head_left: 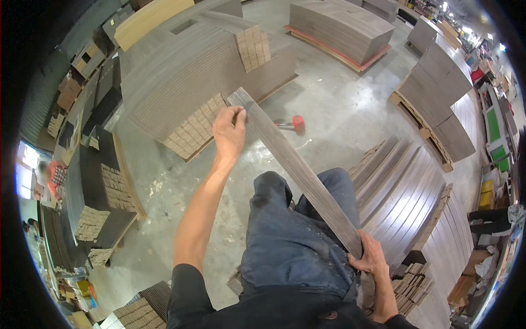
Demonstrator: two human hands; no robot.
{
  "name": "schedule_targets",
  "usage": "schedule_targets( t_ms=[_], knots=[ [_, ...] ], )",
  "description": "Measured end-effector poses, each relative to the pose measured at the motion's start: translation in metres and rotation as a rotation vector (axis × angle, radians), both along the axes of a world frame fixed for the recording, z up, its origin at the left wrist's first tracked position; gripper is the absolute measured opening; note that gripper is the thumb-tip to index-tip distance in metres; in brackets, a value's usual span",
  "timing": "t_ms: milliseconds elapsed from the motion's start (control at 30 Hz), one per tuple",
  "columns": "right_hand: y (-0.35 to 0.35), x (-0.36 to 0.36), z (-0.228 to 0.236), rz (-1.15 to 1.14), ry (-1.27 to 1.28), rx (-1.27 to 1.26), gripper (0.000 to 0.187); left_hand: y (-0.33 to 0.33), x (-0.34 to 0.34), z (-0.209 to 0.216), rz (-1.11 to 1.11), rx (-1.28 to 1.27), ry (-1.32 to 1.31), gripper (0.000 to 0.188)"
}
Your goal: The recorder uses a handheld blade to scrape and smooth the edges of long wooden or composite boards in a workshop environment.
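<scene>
so, risks from here, l to r:
far-left stacks: dark board stacks (pixel 98 186) on pallets stand well apart from the plank; another person in a red top (pixel 55 175) is beyond them, out of swing range as far as i can tell.
left hand: left hand (pixel 229 131) is clamped on the far end of the long grey plank (pixel 298 170), fingers wrapped over the edge, arm stretched out. grip looks thin; if it slips, that end prob drops to the concrete floor (pixel 164 186).
big stack ahead: tall pile of grey planks (pixel 181 77) sits just beyond the far end. any push fwd could knock the tip into it and chip both.
mallet: red-headed mallet (pixel 293 123) lies on the floor under the plank's line, near the far end; a dropped plank could land on it, or it's a trip hazard.
plank itself: runs diagonal from the left hand, across the jeans-clad knees (pixel 296 230), to the right hand. long and thin, so it may flex or twist.
right hand: right hand (pixel 370 255) is closed over the near end by the hip; a pinch against the leg seems possible.
right stacks: slanted plank piles (pixel 405 181) stand close beside the right hand; the near end could snag there if swung.
</scene>
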State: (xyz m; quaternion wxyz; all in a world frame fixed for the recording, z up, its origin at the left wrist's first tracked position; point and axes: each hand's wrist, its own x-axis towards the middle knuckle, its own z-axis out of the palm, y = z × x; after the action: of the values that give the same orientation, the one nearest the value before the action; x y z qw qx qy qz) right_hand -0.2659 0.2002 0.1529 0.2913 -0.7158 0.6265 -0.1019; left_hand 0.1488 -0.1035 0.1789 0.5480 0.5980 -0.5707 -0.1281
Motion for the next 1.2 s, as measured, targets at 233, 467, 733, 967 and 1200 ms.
schedule_targets(
  t_ms=[233,467,733,967,1200],
  knots=[
    [-0.024,0.022,0.021,-0.007,-0.055,0.027,0.079,0.070,-0.071,-0.010,-0.291,-0.138,-0.253,0.009],
    [-0.028,0.028,0.019,-0.046,-0.065,-0.080,0.077,0.098,-0.102,-0.012,-0.404,-0.085,-0.104,0.010],
    [-0.041,0.042,0.028,-0.077,-0.080,-0.059,0.077,0.081,-0.087,0.006,-0.225,0.010,-0.066,0.009],
    [-0.056,0.048,0.026,-0.069,-0.084,-0.129,0.075,0.163,-0.156,-0.021,-0.630,-0.104,-0.232,0.009],
    [-0.061,0.045,0.027,-0.119,-0.076,-0.104,0.079,0.113,-0.139,-0.005,-0.395,0.028,0.039,0.007]
  ],
)
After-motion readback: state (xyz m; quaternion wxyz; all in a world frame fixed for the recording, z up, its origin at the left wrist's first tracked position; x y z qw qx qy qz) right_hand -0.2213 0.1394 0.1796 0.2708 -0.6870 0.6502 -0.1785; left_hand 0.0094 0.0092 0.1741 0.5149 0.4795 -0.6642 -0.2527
